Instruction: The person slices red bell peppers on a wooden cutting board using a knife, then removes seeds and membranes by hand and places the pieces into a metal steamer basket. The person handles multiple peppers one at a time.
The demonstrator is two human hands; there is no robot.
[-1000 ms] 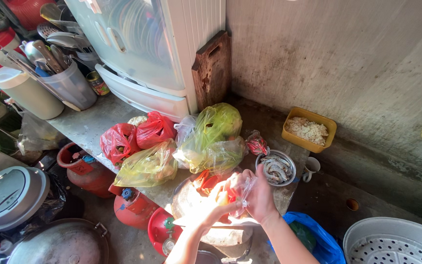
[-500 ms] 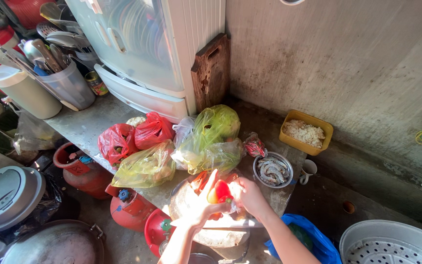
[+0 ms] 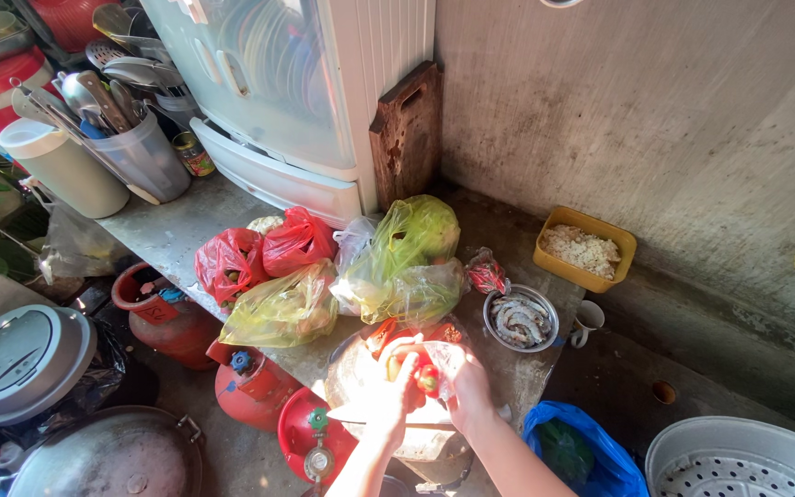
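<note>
My left hand (image 3: 388, 391) and my right hand (image 3: 465, 391) are together over the front edge of a concrete counter (image 3: 177, 230). Both grip a clear plastic bag (image 3: 442, 357) with red and yellow-green chillies (image 3: 426, 376) inside. The hands hover above a round wooden chopping block (image 3: 351, 377) that sits on the counter's edge. Just right of the hands stands a small metal bowl of raw shrimp (image 3: 520, 319). Behind them lie yellow-green bags of vegetables (image 3: 407, 253) and red bags (image 3: 264, 250).
A yellow tub of white bits (image 3: 584, 248) sits at the back right. A white dish cabinet (image 3: 296, 92) and a wooden board (image 3: 407, 133) stand behind. Red gas cylinders (image 3: 255, 396), a blue bag (image 3: 577, 451), a metal steamer (image 3: 747, 460) and pots (image 3: 108, 460) crowd the floor.
Both hands have come down and slightly left with the clear bag, from raised above the block to close over it. The chillies now show between my fingers.
</note>
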